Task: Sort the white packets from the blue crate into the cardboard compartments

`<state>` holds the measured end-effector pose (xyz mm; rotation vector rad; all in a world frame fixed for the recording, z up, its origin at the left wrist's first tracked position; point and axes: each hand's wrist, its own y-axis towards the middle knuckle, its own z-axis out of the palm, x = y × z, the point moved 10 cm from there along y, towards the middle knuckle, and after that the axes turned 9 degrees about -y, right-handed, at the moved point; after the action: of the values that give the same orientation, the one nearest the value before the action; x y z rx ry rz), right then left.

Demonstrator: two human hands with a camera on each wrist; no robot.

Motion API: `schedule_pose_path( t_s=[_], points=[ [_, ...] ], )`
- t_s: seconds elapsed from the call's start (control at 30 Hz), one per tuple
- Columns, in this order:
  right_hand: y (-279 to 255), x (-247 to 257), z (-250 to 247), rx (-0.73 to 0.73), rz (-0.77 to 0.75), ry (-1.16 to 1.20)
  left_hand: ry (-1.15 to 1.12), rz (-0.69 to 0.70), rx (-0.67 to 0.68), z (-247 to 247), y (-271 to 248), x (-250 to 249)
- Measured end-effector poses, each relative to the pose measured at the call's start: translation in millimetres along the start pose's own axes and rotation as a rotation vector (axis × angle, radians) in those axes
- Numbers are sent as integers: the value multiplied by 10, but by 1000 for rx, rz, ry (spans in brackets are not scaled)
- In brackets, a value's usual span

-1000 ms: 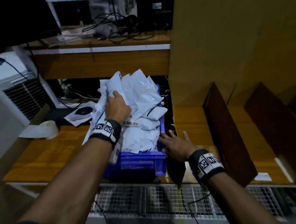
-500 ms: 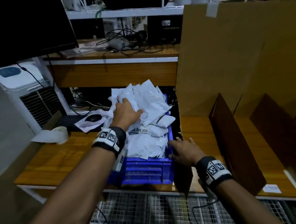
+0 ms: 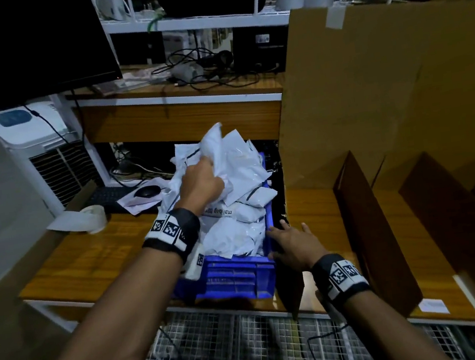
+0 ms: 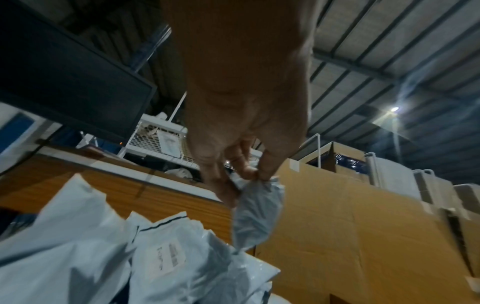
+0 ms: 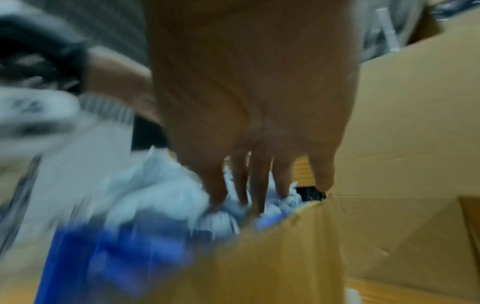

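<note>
Left hand lifting a packet from the heap, right hand steadying the crate

Your left hand (image 3: pixel 201 181) pinches one white packet (image 4: pixel 255 214) by its bunched corner, fingers clenched on the plastic, so it peels off the heap of white packets (image 3: pixel 234 210) without dragging its neighbours along. The heap sits piled above the rim of the blue crate (image 3: pixel 234 280) on the tabletop (image 3: pixel 89 259). Your right hand (image 3: pixel 294 244) lies released, fingers spread on the crate's right edge, likely to keep it from sliding. The cardboard compartments (image 3: pixel 366 223) wait empty-looking just to the right. Compared with half a second ago, your left hand has closed on the packet and raised it higher, while your right hand stays at the crate's edge with fingers more spread.
</note>
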<state>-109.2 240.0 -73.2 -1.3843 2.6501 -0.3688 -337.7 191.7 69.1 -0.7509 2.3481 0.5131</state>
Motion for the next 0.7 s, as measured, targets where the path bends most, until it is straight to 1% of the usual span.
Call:
schedule_pose_path(
  t_s=[0.03, 0.07, 0.1, 0.17, 0.2, 0.23, 0.27, 0.3, 0.33, 0.37, 0.43, 0.57, 0.6, 0.63, 0.7],
  points=[
    [0, -48, -114, -79, 26, 38, -62, 77, -3, -55, -50, -135],
    [-19, -114, -286, -200, 61, 113, -129, 158, 11, -87, -122, -280],
    [-75, -189, -495, -344, 95, 238, -184, 226, 40, -96, -209, -407],
    [-195, -391, -881, -618, 139, 583, -261, 308, 132, -37, -366, -570],
    [-239, -480, -1031, -698, 147, 769, -314, 324, 208, 35, -443, -617],
    [-235, -551, -1113, -705, 149, 980, -400, 330, 308, 127, -530, -663],
    [-196, -556, -1150, -650, 120, 1230, -514, 324, 411, 214, -617, -707],
    [-140, -526, -1138, -551, 81, 1460, -628, 298, 493, 284, -686, -730],
    [-114, -492, -1131, -461, 49, 1634, -714, 263, 539, 327, -726, -728],
    [-117, -475, -1133, -404, 26, 1721, -761, 229, 561, 353, -757, -709],
    [-176, -473, -1156, -374, -7, 1740, -809, 153, 590, 401, -792, -638],
    [-311, -540, -1174, -458, 25, 1685, -871, 14, 582, 438, -828, -526],
    [-341, -534, -1201, -473, 18, 1669, -873, 7, 575, 453, -835, -547],
    [-362, -518, -1226, -476, 6, 1650, -842, 27, 569, 466, -845, -591],
    [-404, -456, -1281, -464, -28, 1615, -744, 107, 563, 503, -875, -712]
  ],
)
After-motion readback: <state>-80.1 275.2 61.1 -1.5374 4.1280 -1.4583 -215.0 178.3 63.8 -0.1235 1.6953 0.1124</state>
